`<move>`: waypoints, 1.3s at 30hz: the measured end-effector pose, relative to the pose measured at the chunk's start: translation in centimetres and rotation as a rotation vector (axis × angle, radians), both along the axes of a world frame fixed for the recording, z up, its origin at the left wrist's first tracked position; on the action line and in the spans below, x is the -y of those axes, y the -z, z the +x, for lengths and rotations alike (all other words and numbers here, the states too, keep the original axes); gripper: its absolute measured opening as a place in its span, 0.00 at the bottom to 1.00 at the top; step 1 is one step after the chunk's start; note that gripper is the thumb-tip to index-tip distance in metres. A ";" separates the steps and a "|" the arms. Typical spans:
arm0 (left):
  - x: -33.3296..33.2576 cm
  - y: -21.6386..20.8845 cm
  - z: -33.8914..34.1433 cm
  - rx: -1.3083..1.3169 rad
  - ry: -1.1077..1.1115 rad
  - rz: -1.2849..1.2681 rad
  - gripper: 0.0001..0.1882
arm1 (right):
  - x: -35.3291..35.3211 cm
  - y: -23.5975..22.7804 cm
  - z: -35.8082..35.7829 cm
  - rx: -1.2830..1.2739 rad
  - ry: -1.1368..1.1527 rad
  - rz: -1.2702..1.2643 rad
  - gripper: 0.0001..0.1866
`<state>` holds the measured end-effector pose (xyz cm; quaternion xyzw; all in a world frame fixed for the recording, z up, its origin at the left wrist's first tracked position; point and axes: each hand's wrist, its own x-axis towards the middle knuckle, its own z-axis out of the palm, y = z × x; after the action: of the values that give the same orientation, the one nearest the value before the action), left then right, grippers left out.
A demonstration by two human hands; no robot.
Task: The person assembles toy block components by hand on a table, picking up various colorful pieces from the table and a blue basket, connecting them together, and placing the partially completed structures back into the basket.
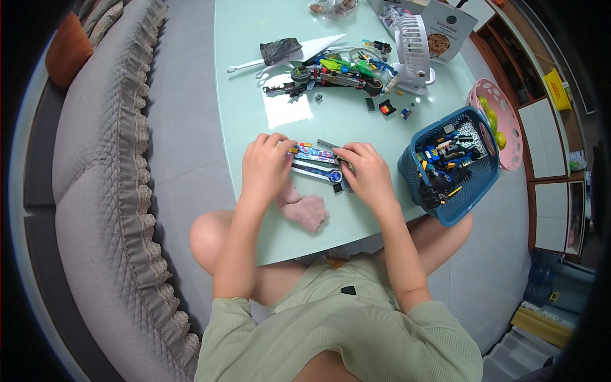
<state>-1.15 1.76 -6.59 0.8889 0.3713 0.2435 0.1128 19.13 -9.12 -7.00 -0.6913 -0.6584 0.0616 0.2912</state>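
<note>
Between my hands, over the near part of the table, is a long building-brick assembly (pixel 313 153) with blue, white and pink patterned sides. My left hand (pixel 266 164) is closed round its left end, where small orange and yellow pieces show. The fingers of my right hand (pixel 367 170) pinch the right end, beside a grey strip piece (pixel 326 144). Just below lies a dark blue and white bar (pixel 316 171) with a round end. A small black piece (pixel 338 188) rests near my right fingers. The fingertips partly hide both ends of the assembly.
A crumpled pink cloth (pixel 305 212) lies near the table's front edge. To the right stands a blue basket (pixel 414 178) of loose bricks, beside a pink bowl (pixel 512 156) with green fruit. Farther back are a brick-built motorcycle (pixel 337 75), a white fan (pixel 414 51) and scattered pieces.
</note>
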 end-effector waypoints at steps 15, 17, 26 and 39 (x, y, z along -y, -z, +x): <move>-0.1 0.1 0.4 -0.047 -0.072 0.052 0.05 | 0.6 -0.1 0.4 -0.037 0.054 -0.038 0.11; -0.1 0.1 0.4 -0.038 -0.069 0.064 0.05 | 0.7 -0.2 0.5 -0.038 0.061 -0.033 0.11; 0.3 -0.2 0.5 0.071 -0.050 0.040 0.05 | 1.2 -0.5 0.5 -0.081 0.115 0.005 0.08; 2.7 -3.1 1.2 0.110 -0.004 -0.044 0.04 | 3.6 -2.8 -0.9 -0.206 0.082 0.072 0.07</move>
<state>0.03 -0.98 -3.53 0.8707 0.3716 0.2842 0.1519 18.27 -12.70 -4.20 -0.6968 -0.5980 0.0967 0.3841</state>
